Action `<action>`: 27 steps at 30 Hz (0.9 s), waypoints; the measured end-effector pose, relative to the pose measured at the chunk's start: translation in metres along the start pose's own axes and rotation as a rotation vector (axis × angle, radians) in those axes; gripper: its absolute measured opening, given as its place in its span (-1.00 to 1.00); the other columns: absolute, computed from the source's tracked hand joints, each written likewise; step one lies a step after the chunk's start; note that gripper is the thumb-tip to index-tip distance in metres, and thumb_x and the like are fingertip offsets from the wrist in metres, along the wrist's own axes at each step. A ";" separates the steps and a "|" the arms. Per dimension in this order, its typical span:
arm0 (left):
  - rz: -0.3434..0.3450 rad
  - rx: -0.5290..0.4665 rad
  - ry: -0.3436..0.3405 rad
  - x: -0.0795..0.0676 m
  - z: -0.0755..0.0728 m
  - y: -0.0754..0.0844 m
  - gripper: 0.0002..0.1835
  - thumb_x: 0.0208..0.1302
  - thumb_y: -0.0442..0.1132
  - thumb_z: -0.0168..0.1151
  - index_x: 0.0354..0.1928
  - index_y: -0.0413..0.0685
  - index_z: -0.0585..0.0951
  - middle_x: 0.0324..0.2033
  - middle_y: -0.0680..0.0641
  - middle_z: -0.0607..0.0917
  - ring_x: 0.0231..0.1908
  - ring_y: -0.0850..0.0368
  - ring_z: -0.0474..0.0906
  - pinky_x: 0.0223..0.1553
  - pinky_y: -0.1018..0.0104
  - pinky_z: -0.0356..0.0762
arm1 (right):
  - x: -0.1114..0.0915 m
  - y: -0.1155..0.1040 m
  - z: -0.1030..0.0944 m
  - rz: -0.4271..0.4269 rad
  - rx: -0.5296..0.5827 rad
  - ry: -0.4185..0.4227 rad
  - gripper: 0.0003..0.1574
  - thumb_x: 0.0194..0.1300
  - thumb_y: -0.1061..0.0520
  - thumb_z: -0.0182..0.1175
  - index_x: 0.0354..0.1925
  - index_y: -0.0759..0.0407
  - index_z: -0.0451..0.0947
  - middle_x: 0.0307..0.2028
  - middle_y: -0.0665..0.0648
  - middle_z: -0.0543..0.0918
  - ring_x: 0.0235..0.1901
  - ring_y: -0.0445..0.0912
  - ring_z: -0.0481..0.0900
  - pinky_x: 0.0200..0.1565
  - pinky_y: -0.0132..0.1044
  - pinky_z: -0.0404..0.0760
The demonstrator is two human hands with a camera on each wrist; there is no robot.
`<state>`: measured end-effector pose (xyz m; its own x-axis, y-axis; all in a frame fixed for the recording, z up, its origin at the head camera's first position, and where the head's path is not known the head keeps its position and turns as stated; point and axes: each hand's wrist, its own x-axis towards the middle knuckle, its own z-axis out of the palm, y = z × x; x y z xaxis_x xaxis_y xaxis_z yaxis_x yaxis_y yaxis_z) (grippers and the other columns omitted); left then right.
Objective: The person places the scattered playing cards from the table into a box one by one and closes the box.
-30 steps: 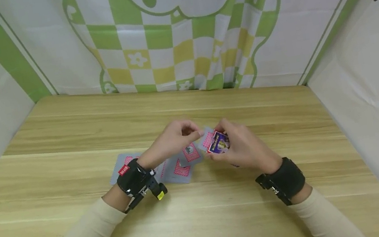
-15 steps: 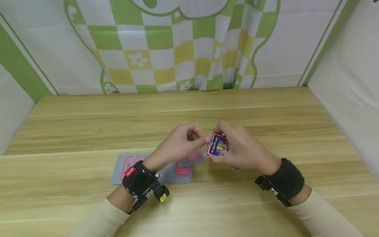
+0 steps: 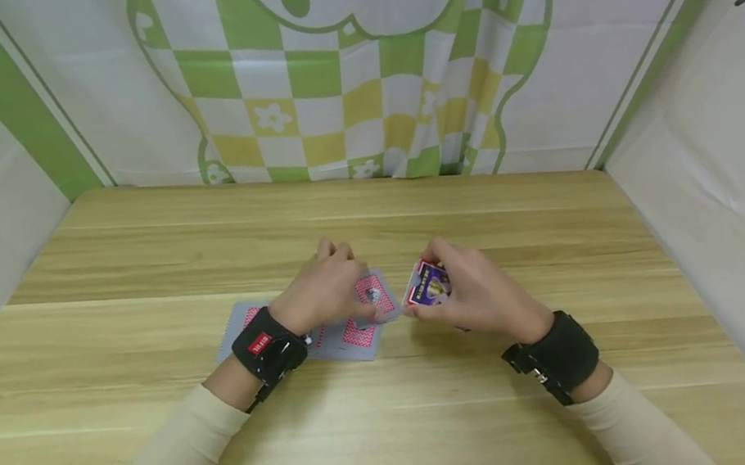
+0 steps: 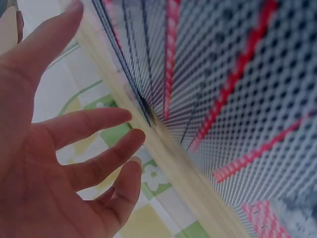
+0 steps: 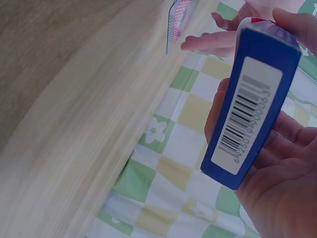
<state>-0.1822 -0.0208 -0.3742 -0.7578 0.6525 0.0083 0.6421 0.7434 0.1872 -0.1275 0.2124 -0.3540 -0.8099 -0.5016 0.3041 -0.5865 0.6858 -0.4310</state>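
My right hand (image 3: 476, 289) grips a small playing-card box (image 3: 430, 285), purple and red in the head view. Its blue side with a white barcode label (image 5: 246, 116) faces the right wrist camera. My left hand (image 3: 326, 290) is over several playing cards (image 3: 371, 291) fanned on the table, backs up with red checkered patterns. In the left wrist view, the left hand's fingers (image 4: 91, 124) look loosely spread beside the cards (image 4: 233, 94), with nothing held between them. Part of the fan is hidden beneath the left hand and wrist.
The wood-grain table (image 3: 453, 434) extends around both hands. A green, yellow and white checked curtain (image 3: 332, 90) hangs along its back edge. Pale cloth walls (image 3: 726, 203) close in the sides. Each wrist wears a black strap (image 3: 269, 350) with a camera.
My left hand was pinching a card at the box's end, and that card slid into the box. The left hand then moved left over the fanned cards. The right hand barely moved.
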 end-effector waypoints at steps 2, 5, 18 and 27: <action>0.005 -0.005 -0.024 0.000 0.001 0.000 -0.27 -0.12 0.26 0.40 -0.03 -0.16 0.63 -0.15 -0.15 0.50 -0.09 -0.12 0.21 -0.16 0.07 0.42 | 0.000 0.000 0.000 -0.002 -0.003 -0.001 -0.28 -0.06 -0.20 0.40 -0.10 0.16 0.33 -0.42 0.00 0.53 -0.55 -0.23 0.49 -0.63 -0.40 0.55; 0.002 -0.022 -0.056 0.001 0.002 0.001 -0.23 -0.15 0.24 0.44 0.03 -0.16 0.59 -0.12 -0.14 0.51 -0.09 -0.10 0.21 -0.15 0.08 0.42 | 0.000 -0.001 0.000 -0.008 -0.002 -0.005 -0.27 -0.06 -0.22 0.39 -0.09 0.17 0.34 -0.42 0.01 0.53 -0.54 -0.21 0.50 -0.62 -0.39 0.55; 0.025 -0.080 -0.101 -0.006 -0.010 0.000 -0.15 -0.22 0.12 0.53 0.06 -0.22 0.39 -0.16 -0.13 0.44 -0.12 -0.06 0.21 -0.10 0.10 0.41 | -0.001 -0.002 0.004 0.000 0.015 -0.015 -0.30 -0.06 -0.20 0.40 -0.12 0.15 0.34 -0.44 0.00 0.52 -0.56 -0.24 0.48 -0.64 -0.40 0.55; 0.046 -0.162 -0.185 -0.003 -0.016 -0.006 -0.43 0.19 -0.02 0.30 0.14 -0.22 0.44 -0.05 -0.17 0.53 -0.01 -0.11 0.32 -0.04 0.02 0.42 | 0.000 -0.003 0.004 -0.008 0.025 -0.015 -0.29 -0.07 -0.20 0.41 -0.12 0.15 0.33 -0.45 -0.01 0.52 -0.55 -0.24 0.48 -0.64 -0.40 0.55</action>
<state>-0.1853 -0.0295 -0.3593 -0.6842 0.7123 -0.1567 0.6373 0.6884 0.3463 -0.1257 0.2087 -0.3565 -0.8050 -0.5149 0.2946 -0.5922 0.6687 -0.4495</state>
